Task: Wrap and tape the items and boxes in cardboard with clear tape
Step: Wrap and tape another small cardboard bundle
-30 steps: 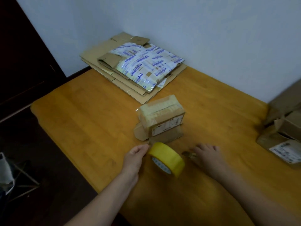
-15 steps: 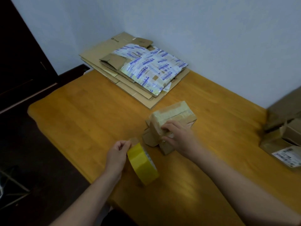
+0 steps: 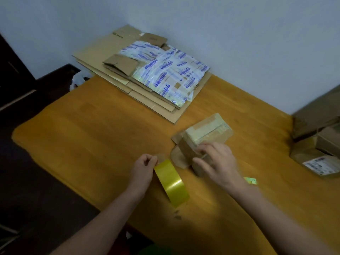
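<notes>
Nearest, the left hand holds the yellow tape roll on edge on the table. Its fingers are pinched together at the roll's far rim, where a pale tab seems to be the loose end of the tape. A second ago the roll faced the camera more squarely. It now stands edge-on and has slid left, still in the same pinch.

The larger change is on the right. The right hand, which lay flat on the table beside the roll, has gone to the half-wrapped parcel. Its fingers are curled over the parcel's near end with the thumb against the near side, and the parcel has been turned. I judge that the person is steadying the parcel so the next strip can close its loose cardboard flaps. A small green slip lies by the right wrist.

Farther off, a flattened cardboard stack carries a printed plastic bag. Opened boxes sit at the right edge. The table is orange wood and stands against a pale wall. The dark floor falls away to the left.
</notes>
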